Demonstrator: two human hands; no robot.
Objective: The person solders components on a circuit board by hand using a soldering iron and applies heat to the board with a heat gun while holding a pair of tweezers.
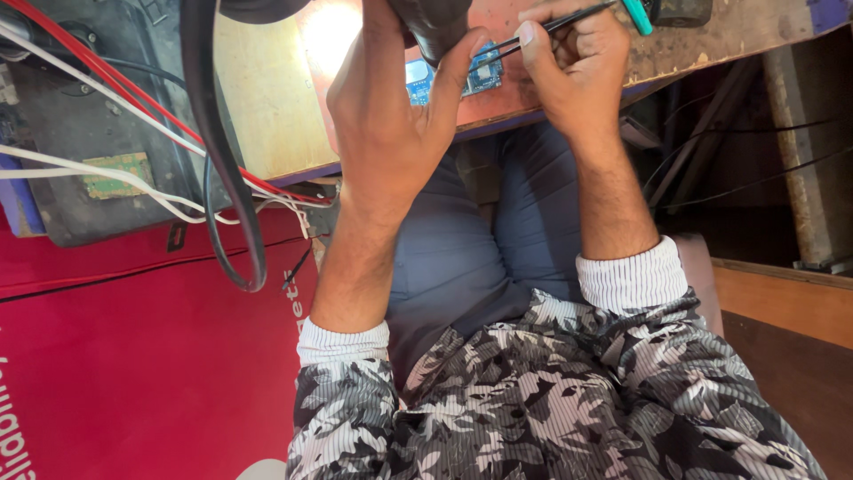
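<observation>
Nearest the camera are the camouflage-patterned sleeves with striped white cuffs, pushed back so both forearms are bare, and below them the person's lap in blue-grey trousers point(462, 249). Everything else is best placed from the small blue circuit board point(484, 78), which lies flat on the reddish worn wooden bench top point(267, 98), close to its near edge and lit by a bright patch of light to its left.

The left hand point(391, 116) rises just left of the board, its fingers wrapped around a dark, rounded tool body point(435, 31) whose top runs out of frame; the thumb stretches toward the board, seemingly to steady the tool above it. What kind of tool it is cannot be told for certain.

The right hand point(577, 67) sits just right of the board and pinches a pair of thin black tweezers point(551, 25) between thumb and forefinger, the grip narrow and tight. The tips slant down-left toward the board's upper edge, an angle that leaves the board open to view between the two hands. Whether the tips hold a part is too small to tell.

Beyond that hand, a teal-handled tool point(636, 14) lies on the bench. Well left of the board, a thick black cable point(213, 151) loops down off the bench, with red and white wires point(115, 98) crossing a dark grey case point(80, 124), which sits against a red banner point(133, 356).
</observation>
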